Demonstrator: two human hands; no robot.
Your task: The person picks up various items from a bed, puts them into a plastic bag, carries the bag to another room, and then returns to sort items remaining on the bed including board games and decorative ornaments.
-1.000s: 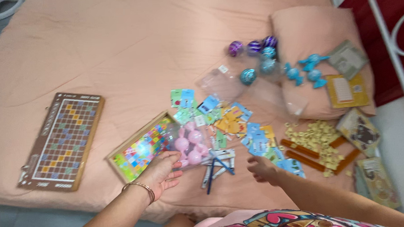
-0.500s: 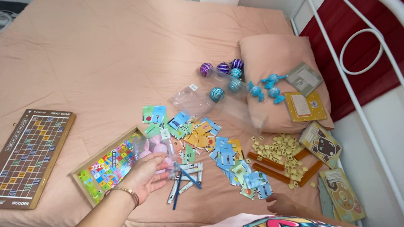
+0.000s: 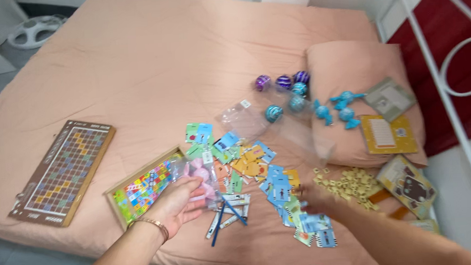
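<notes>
- Here, a clear crinkled plastic bag of pink rounded pieces (image 3: 201,174) lies on the peach bedsheet (image 3: 151,61), its lower edge under the left hand (image 3: 176,205).
- The left hand lies palm down, fingers loosely curled over the bag, holding it lightly; a thin metal bangle (image 3: 153,224) circles the wrist.
- The bag overlaps the right end of a shallow wooden tray (image 3: 121,188) filled with small bright square tiles.
- The right hand (image 3: 313,197) is blurred, reaching over the glossy picture cards (image 3: 259,171); I cannot tell how far open it is or whether it grips anything.
- Pale square letter tiles (image 3: 351,183) sit heaped just beyond the right hand.
- A flat brown gridded game board (image 3: 63,171) lies well apart to the left.
</notes>
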